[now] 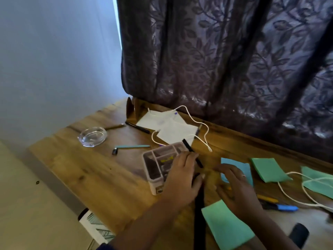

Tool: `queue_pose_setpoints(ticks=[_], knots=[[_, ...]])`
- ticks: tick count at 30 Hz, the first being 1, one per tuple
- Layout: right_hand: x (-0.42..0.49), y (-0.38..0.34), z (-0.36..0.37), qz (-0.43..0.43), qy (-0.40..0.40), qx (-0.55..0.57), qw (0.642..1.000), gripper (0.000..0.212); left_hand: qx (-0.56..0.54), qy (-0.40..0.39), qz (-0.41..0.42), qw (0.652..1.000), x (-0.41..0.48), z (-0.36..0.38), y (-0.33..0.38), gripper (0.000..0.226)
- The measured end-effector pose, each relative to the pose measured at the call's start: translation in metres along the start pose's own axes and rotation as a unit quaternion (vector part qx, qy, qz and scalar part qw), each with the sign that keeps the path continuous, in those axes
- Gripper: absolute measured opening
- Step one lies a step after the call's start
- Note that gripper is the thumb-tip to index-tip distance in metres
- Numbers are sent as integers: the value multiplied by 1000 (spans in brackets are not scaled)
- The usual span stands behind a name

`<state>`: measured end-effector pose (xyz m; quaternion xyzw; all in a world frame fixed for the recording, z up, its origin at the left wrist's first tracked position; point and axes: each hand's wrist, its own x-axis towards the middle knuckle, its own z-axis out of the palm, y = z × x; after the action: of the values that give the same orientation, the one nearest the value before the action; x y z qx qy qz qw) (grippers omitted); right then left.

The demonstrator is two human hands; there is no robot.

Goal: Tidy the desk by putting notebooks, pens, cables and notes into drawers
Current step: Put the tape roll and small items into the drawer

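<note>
My left hand (182, 179) holds a black pen (191, 150) over the clear plastic organiser box (155, 170) on the wooden desk (100, 170). My right hand (236, 186) lies beside it with fingers spread, over a blue note (241, 166). Green notes lie near me (227, 226) and to the right (268, 169). White papers (167, 126) with a white cable (200, 123) sit at the back. A teal pen (133, 146), a black pen (137, 127) and a brown pencil (115, 126) lie left of them.
A glass ashtray (92, 136) stands at the left of the desk. A second white cable (304, 193), a blue marker (281, 207) and a yellow pen (266, 198) lie at the right. A dark curtain (225, 55) hangs behind the desk's raised back edge.
</note>
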<state>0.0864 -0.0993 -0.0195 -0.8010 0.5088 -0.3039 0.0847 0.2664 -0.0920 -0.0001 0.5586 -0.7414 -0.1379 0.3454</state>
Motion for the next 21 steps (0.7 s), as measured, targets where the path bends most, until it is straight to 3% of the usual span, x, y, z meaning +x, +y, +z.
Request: queue_pose_setpoints(ticks=[6, 11, 16, 21], knots=[[61, -27, 21, -31, -5, 32, 999, 28, -22, 91, -61, 994, 25, -56, -62, 33], [105, -43, 41, -48, -53, 31, 997, 22, 0, 179, -179, 967, 38, -87, -138, 19], [135, -56, 55, -42, -86, 35, 995, 17, 30, 157, -260, 952, 40, -99, -198, 20], [156, -59, 64, -9, -81, 62, 995, 14, 77, 116, -223, 965, 48, -98, -217, 22]])
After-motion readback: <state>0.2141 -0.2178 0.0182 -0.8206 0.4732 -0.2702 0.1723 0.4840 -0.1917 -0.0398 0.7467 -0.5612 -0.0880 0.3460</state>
